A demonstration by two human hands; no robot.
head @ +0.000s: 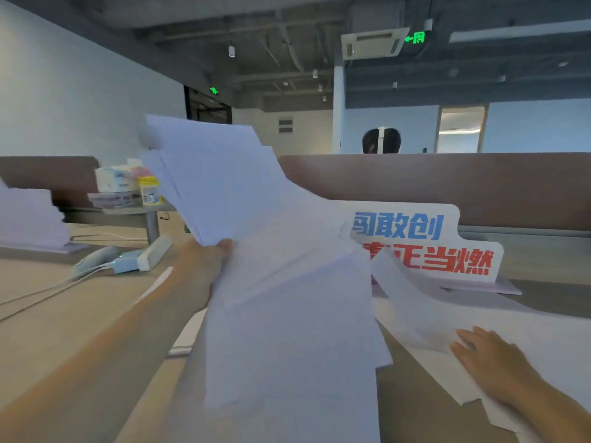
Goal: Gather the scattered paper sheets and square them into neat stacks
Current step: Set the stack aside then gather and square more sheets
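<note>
Left hand [204,266] tight around fanned sheets [256,199], right hand [489,359] flat on papers [412,311], office desk [64,314]

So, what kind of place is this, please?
Most likely an open-plan office: a brown desk partition, a ceiling air-conditioning unit beside a green exit sign, and a power strip on the desk.

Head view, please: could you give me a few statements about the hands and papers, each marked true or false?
1. The left hand grips a fanned bundle of sheets raised in the air. True.
2. The right hand holds a pen. False: it rests flat on loose sheets.
3. A sign with blue and red characters stands upright. True.
4. The yellow-lidded jar stands on the right. False: it is on the left.
</note>
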